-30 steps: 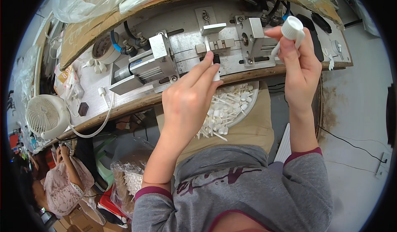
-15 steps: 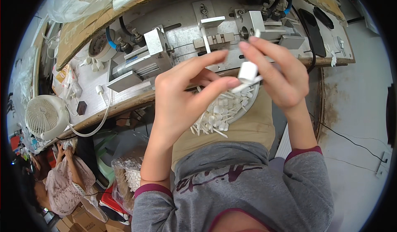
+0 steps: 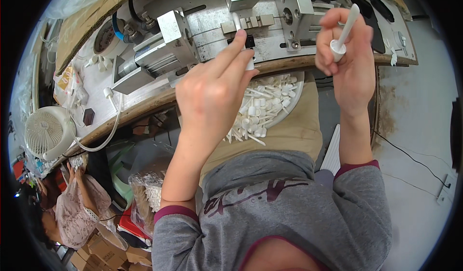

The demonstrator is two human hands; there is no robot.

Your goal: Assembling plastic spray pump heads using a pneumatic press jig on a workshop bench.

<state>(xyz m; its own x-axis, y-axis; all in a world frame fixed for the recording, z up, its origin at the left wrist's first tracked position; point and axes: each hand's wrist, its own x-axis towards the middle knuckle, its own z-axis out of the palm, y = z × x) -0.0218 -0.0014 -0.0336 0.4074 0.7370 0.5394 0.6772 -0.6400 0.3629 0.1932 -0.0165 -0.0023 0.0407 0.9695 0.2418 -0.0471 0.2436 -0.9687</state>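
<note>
My left hand (image 3: 212, 87) reaches over the bench edge to the middle of the metal fixture (image 3: 247, 24). Its index fingertip meets the near end of a white plastic stick (image 3: 237, 21) lying in the fixture. A white plastic piece (image 3: 250, 63) shows between its fingers and thumb, mostly hidden. Off to the right, my right hand (image 3: 354, 63) is raised, palm up, with fingers curled around a white cap with a stick (image 3: 338, 50); the stick points up. Below my hands, a white bowl (image 3: 298, 99) full of white sticks and caps (image 3: 260, 109) rests on my lap.
Metal clamp blocks with hoses flank the fixture, one left (image 3: 176, 34) and one right (image 3: 295, 15). On the bench's left stand a small fan (image 3: 46, 132) and a tape roll (image 3: 107, 41). A dark phone (image 3: 371, 32) lies right. Another person (image 3: 79, 208) sits lower left.
My hands have separated. The left has moved up to the stick in the fixture; the right has gone outward to the right, turning palm up with the capped stick. The view has shifted slightly.
</note>
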